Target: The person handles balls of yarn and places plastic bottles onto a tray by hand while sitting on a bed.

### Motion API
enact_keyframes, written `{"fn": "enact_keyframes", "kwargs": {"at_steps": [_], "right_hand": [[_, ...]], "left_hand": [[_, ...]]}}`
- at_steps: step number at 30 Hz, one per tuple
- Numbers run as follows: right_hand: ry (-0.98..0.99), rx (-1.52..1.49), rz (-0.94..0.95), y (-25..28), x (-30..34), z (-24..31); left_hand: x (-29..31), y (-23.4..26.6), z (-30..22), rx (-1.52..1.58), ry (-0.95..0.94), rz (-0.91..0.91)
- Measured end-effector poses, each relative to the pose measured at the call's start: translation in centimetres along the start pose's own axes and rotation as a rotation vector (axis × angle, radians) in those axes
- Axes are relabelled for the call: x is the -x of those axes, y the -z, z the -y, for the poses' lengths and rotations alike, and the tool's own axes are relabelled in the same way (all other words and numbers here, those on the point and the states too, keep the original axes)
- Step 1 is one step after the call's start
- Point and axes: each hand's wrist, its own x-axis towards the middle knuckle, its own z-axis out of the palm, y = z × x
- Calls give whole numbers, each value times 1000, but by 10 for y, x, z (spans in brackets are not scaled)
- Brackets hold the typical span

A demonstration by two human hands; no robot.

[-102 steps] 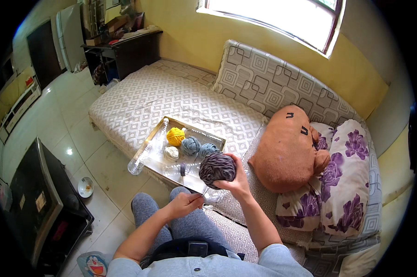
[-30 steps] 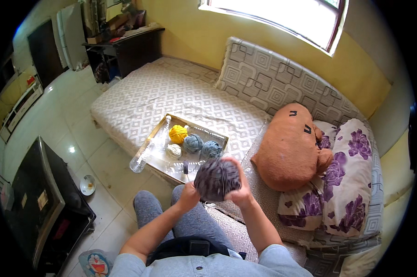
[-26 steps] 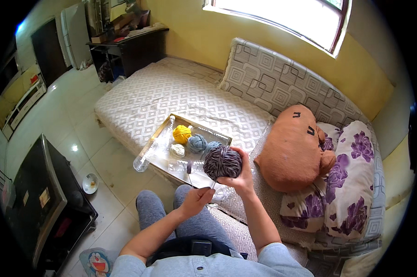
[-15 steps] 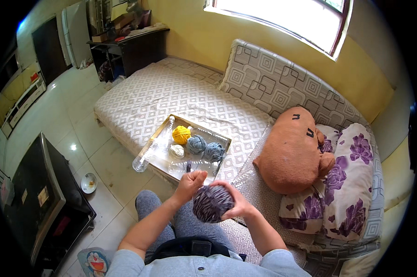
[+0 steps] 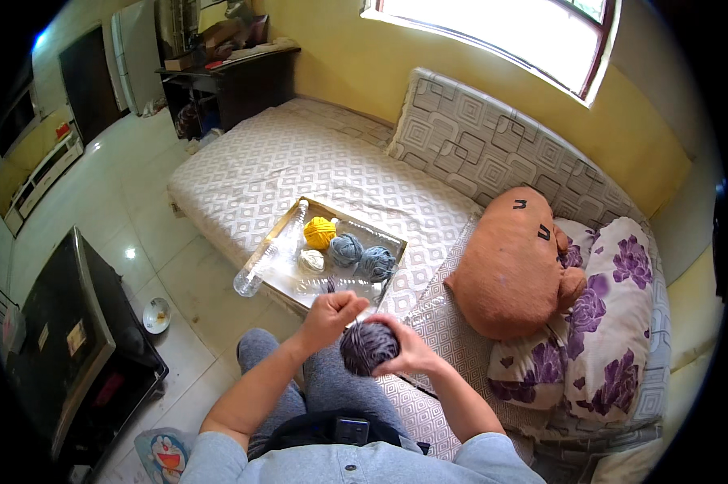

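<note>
My right hand [image 5: 408,347] is wrapped round the right side of a ball of dark purple-grey yarn [image 5: 366,350], holding it above my lap. Close to its upper left, my left hand [image 5: 330,319] is closed in a fist, with a thin yarn strand [image 5: 359,318] between fist and ball. A short dark bit of yarn [image 5: 330,285] shows just beyond the fist. Ahead lies a shallow tray [image 5: 344,211] with a yellow yarn ball [image 5: 319,232], a small cream ball [image 5: 311,260] and two blue-grey balls [image 5: 346,250] in it.
Clear plastic bottles [image 5: 251,278] lie in and over the tray's left side. The tray rests on a patterned sofa bed [image 5: 243,169]. At right are a brown plush toy [image 5: 505,270] and a flowered pillow [image 5: 614,323]. A black cabinet [image 5: 65,339] and a bowl [image 5: 156,315] stand left.
The yarn ball has turned and shifted slightly up in my right hand. My left fist has moved up a little, staying beside the ball. The view has shifted slightly.
</note>
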Motion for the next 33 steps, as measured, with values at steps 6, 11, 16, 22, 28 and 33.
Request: {"fn": "enact_keyframes", "kwargs": {"at_steps": [6, 11, 16, 22, 28, 33], "right_hand": [[224, -615, -189, 1, -5, 19], [331, -354, -508, 16, -28, 15], [121, 122, -307, 9, -14, -11], [68, -425, 2, -6, 7, -1], [356, -517, -417, 9, -24, 17], [227, 204, -519, 14, -30, -10]], "left_hand": [[14, -21, 53, 78, -162, -61], [45, -24, 67, -22, 99, 85], [17, -5, 8, -42, 0, 46], [-11, 1, 33, 112, 12, 0], [33, -16, 68, -20, 165, 40], [29, -12, 15, -74, 18, 107]]}}
